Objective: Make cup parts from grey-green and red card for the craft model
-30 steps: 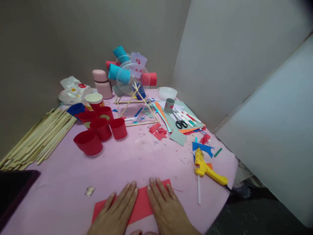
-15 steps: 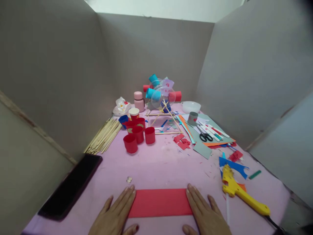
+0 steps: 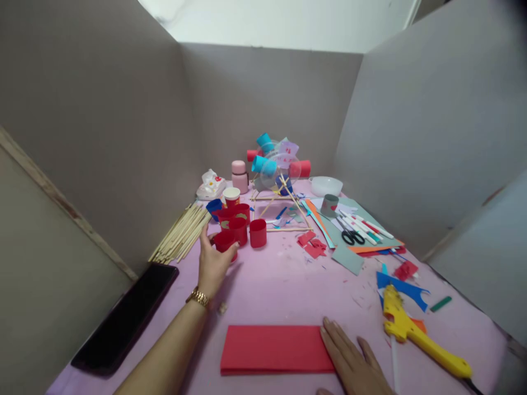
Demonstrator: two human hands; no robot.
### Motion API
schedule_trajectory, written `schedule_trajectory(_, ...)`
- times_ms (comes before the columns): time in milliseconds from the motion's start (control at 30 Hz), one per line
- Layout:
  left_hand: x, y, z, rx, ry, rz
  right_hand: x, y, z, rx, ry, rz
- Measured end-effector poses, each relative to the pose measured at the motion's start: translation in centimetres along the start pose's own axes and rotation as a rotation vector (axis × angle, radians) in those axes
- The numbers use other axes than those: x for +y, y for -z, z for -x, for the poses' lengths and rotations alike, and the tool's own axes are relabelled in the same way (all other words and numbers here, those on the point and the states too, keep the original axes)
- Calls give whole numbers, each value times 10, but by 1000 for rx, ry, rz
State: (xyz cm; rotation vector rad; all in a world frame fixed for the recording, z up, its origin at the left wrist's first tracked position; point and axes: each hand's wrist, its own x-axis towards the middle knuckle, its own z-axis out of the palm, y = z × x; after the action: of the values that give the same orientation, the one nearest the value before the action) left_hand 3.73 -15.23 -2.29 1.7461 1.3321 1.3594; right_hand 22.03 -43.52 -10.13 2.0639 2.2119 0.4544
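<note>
My left hand (image 3: 214, 264) reaches forward with a gold watch on the wrist. Its thumb and fingers are on opposite sides of the nearest red cup (image 3: 224, 240), which still stands on the table. Several more red cups (image 3: 258, 234) are grouped just behind and beside it. A folded strip of red paper (image 3: 275, 349) lies flat near the front edge, its layers showing along the lower side. On the strip's right end my right hand (image 3: 354, 359) rests flat, fingers stretched out.
Left are a black phone (image 3: 125, 318) and wooden sticks (image 3: 180, 233). Right lie a yellow glue gun (image 3: 426, 340), black scissors (image 3: 353, 237), markers (image 3: 364, 226) and paper scraps (image 3: 315, 248). At the back stands a stick frame (image 3: 296, 202) with a wheel of coloured paper tubes (image 3: 263, 165). Grey partitions enclose the table.
My left hand has left the red strip's left end and moved forward to the nearest red cup. My right hand stays on the strip. The strip's left end now lifts slightly, showing layers.
</note>
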Motion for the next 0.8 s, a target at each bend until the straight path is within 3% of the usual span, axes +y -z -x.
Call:
schedule_trajectory(67,6,3,11,-20,5,69,6,1,4,15,67,-49)
schedule_trajectory(167,24,22,49,-97,-9,182,9,4,8,45,62,-99)
schedule_trajectory(233,34,37,82,-261,-2,208,8,8,8,68,46,-124)
schedule_trajectory(300,36,48,111,-542,-52,152,6,13,5,100,41,-140)
schedule_trajectory(433,22,53,143,-756,-142,-70,6,21,0,174,36,-149)
schedule_trajectory(667,15,43,149,-773,4,-164,8,25,-2,155,31,-160)
schedule_trajectory(800,18,41,151,-797,-7,-167,6,27,-1,140,18,-176)
